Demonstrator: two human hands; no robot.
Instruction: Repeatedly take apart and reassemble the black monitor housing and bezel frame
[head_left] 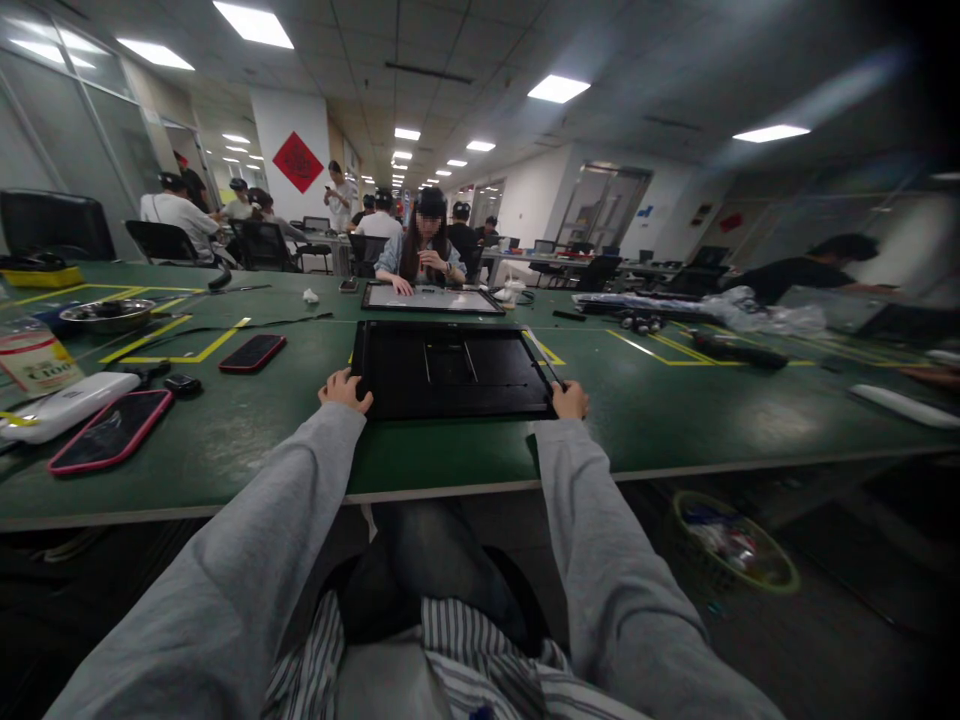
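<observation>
A flat black rectangular panel with raised edges (390,375), like the back housing of a monitor, lies on the green table before me. Two thin light strips and a small raised block show at its middle. At its left edge my left hand (346,389) is closed, the fingers curled round the near left corner. My right hand (571,400) grips the near right corner in the same way. A thin dark rod-like piece (546,358) runs along the right side, its near end at my right hand; I cannot tell whether it is part of the panel.
Phones (111,432) (253,353), a white device (71,405) and a metal bowl (107,313) lie on the left. Across the table (450,460), a person sits at another framed panel (431,298). Plastic wrap (780,312) lies at right; a waste basket (735,545) stands below.
</observation>
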